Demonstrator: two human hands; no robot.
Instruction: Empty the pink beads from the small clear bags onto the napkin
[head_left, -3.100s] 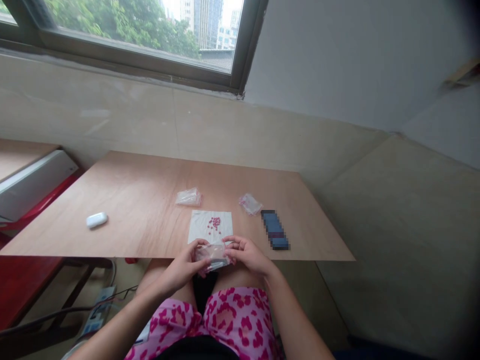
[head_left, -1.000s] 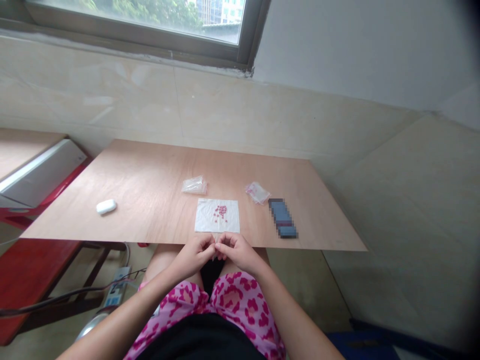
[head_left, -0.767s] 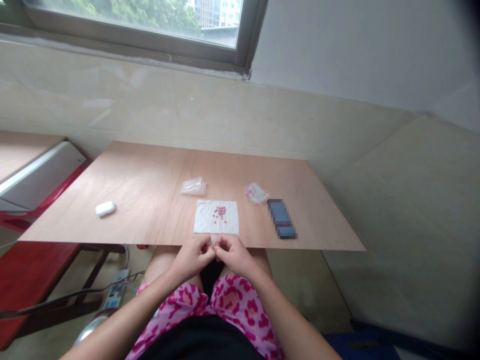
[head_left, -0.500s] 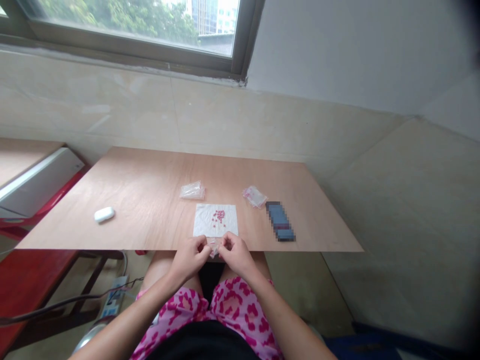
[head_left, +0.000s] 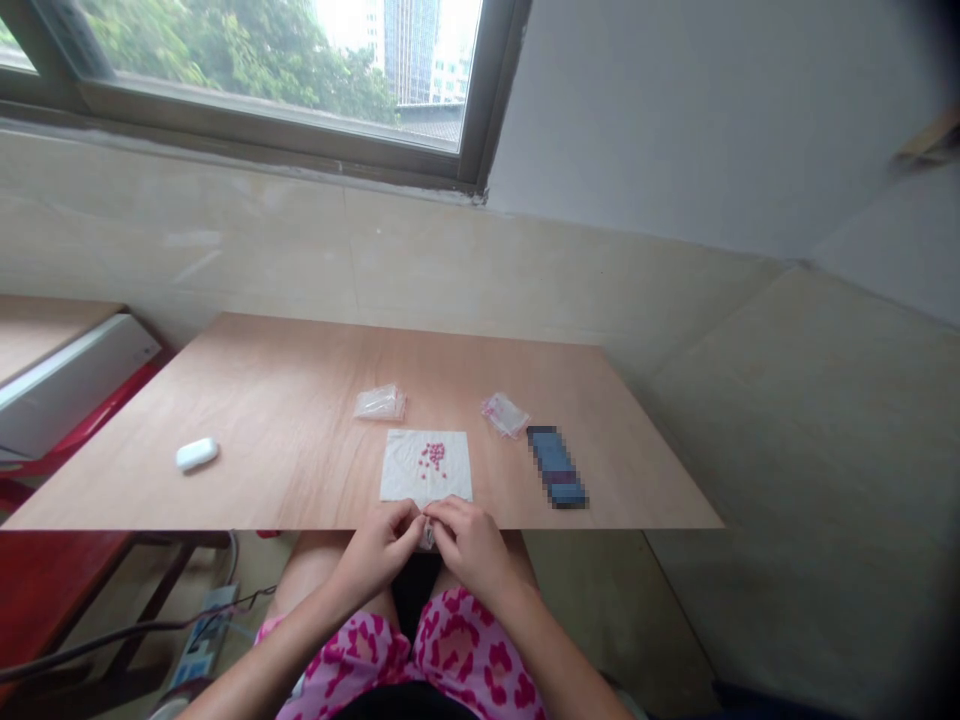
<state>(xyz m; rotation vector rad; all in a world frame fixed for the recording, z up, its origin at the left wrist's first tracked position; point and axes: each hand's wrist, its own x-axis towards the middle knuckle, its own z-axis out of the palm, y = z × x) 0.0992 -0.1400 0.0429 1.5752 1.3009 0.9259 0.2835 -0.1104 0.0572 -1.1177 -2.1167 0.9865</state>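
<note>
My left hand [head_left: 386, 545] and my right hand [head_left: 469, 540] meet at the table's front edge, fingertips pinched close together. Between them hangs a small clear plastic bag [head_left: 427, 538], mostly covered by the fingers; both hands grip it near its top. What the bag contains is too small to make out. Just beyond the fingers a white tissue [head_left: 397, 470] lies flat. Several small red beads or pellets [head_left: 433, 455] are gathered in a loose cluster on it.
On the wooden table [head_left: 285, 400], a stack of clear plastic bags [head_left: 380, 402] lies behind the tissue, and another small pile of bags [head_left: 505, 414] sits to its right. A phone [head_left: 556, 467] rests at the right, a white case [head_left: 197, 455] at the left.
My hands have come closer together, and the right fingers now reach across to the left ones over the bag. The camera view has tilted slightly upward.
</note>
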